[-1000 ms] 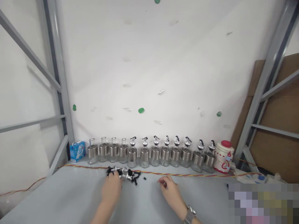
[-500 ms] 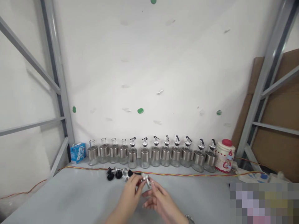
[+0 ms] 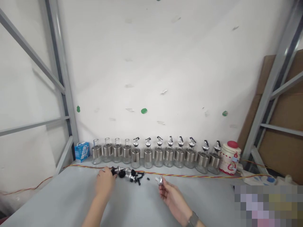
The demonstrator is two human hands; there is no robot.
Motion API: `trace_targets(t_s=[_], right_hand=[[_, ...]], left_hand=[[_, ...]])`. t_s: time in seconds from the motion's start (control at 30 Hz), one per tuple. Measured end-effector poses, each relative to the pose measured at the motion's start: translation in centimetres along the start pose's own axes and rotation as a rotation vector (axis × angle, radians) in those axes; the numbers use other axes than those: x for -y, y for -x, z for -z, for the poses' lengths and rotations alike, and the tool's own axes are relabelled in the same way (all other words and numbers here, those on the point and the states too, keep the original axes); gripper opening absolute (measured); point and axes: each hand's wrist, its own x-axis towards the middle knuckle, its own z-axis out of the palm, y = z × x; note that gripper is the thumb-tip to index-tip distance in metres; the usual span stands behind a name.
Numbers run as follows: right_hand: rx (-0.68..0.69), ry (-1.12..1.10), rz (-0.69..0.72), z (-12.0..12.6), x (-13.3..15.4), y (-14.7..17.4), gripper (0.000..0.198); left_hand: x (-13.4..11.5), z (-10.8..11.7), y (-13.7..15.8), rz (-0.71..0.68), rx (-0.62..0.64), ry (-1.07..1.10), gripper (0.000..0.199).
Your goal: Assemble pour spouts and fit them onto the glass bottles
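My right hand (image 3: 174, 195) pinches a silver pourer spout (image 3: 159, 180) with a pale stem, held above the table. On the left, my left hand (image 3: 104, 181) is down at the end of a small pile, its fingers curled and partly hidden; what lies between them cannot be made out. Beside those fingers are metal pourer spouts (image 3: 130, 174) and round black stoppers (image 3: 122, 173). Small black pieces (image 3: 139, 179) lie right of the pile, and a single tiny black piece (image 3: 148, 178) sits nearer my right hand.
Several glass bottles with steel sleeves (image 3: 148, 154) line the wall; those on the left have bare necks, the others pourer tops. A blue carton (image 3: 82, 152) stands at the left end, a cream jar with a red lid (image 3: 230, 157) at the right. A twisted red-yellow cord (image 3: 180, 175) crosses the table.
My hands have moved apart. The left one has let go of the spout and gone left to the pile, while the right has shifted right, still holding the spout. The camera view moved slightly.
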Motion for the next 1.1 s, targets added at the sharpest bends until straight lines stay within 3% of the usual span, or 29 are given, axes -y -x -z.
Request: trace_targets(t_s=[0.17,0.3,0.43,0.53,0.63,0.67,0.7,0.93,1.1], right_hand=[[0.011,0.027,-0.015,0.1,0.1,-0.1,0.029],[0.009,0.026,0.022,0.3,0.3,-0.2,0.031],[0.014,0.051,0.068,-0.1,0.5,0.2,0.03],[0.038,0.065,0.093,-0.6,0.7,0.4,0.033],[0.089,0.107,0.132,-1.0,0.8,0.5,0.036],[0.109,0.131,0.157,-1.1,0.7,0.5,0.038],[0.128,0.16,0.186,-1.2,0.6,0.6,0.039],[0.344,0.427,0.369,-1.7,-0.3,1.1,0.034],[0.346,0.505,0.381,-1.5,-0.9,0.9,0.031]], left_hand=[[0.5,-1.3,-0.1,-0.005,0.055,0.008,0.028],[0.3,-0.7,0.2,0.003,0.04,0.094,0.024],[-0.3,0.6,0.0,0.024,-0.03,0.28,0.023],[-1.8,0.7,0.3,-0.038,-0.062,0.558,0.028],[-3.8,-0.1,1.4,-0.115,0.042,0.888,0.04],[-4.5,-0.5,2.0,-0.114,0.164,1.146,0.043],[-5.1,-0.9,2.6,-0.135,0.224,1.212,0.041],[-7.3,-2.5,5.7,-0.17,0.447,1.358,0.025],[-7.1,-3.0,5.9,-0.152,0.516,1.384,0.027]])
